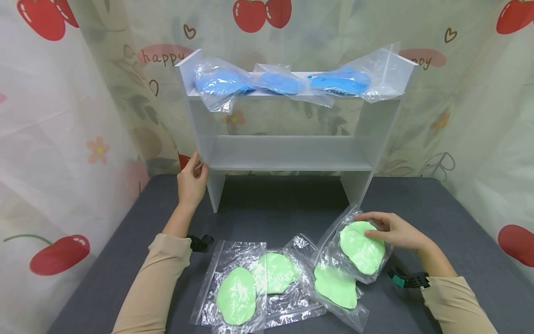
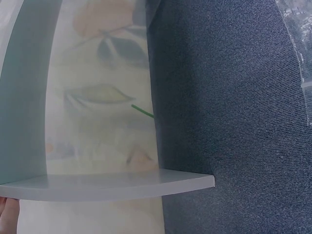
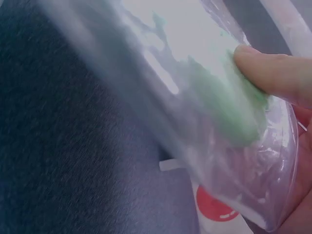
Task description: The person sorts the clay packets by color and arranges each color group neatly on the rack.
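Note:
My right hand (image 1: 398,230) pinches a clear zip bag with a flat green clay-like lump (image 1: 362,246), thumb on top. In the right wrist view, my thumb (image 3: 273,73) presses the bag's upper face, with other fingers partly hidden behind. This bag overlaps another bag with a green lump (image 1: 335,285) on the table. My left hand (image 1: 193,183) touches the outer left side of a white shelf unit (image 1: 292,153). In the left wrist view, only a bit of its fingers (image 2: 9,217) shows beside the side panel (image 2: 122,187).
Two more overlapping bags with green lumps (image 1: 236,297) lie on the dark grey table (image 1: 267,218). Along the top shelf lie three bags with blue lumps (image 1: 281,82). A patterned curtain (image 1: 267,46) hangs behind and on both sides. A cable (image 1: 440,162) is at the right.

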A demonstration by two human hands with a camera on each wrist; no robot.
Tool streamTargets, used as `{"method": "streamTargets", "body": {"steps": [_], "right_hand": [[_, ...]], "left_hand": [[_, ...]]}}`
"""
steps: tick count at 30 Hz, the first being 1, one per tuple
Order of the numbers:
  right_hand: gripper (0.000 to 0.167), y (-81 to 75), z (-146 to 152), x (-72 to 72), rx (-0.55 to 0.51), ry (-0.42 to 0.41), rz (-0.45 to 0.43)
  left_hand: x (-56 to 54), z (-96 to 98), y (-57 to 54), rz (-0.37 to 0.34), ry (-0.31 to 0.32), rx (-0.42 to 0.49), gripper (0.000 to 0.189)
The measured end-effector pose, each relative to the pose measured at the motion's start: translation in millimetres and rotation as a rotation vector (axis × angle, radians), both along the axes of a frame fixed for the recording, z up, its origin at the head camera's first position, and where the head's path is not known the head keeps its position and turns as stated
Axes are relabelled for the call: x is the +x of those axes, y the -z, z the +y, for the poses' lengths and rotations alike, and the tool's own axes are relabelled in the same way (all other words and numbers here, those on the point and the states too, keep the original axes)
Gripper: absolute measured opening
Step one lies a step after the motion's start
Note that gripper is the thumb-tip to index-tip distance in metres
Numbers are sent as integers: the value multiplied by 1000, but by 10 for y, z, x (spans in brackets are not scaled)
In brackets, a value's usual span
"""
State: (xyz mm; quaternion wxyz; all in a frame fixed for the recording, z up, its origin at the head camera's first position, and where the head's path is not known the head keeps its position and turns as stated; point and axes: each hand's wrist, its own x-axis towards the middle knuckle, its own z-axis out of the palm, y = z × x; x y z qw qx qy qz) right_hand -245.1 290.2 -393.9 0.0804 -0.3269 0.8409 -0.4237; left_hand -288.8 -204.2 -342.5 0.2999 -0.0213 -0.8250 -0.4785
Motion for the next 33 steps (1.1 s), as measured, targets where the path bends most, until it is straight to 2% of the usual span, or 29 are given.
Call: {"method": "streamTargets", "body": {"steps": [13, 26, 33], "right_hand": [[38, -133, -128, 5, -23, 90, -19], [40, -246, -288, -9, -117, 65, 4], [40, -298, -377, -35, -139, 89, 32]], "left_hand": [[-6, -6, 6, -1, 5, 4, 50], [-6, -4, 13, 8, 12, 0, 51], [-28, -15, 25, 13, 1, -10, 50]]}}
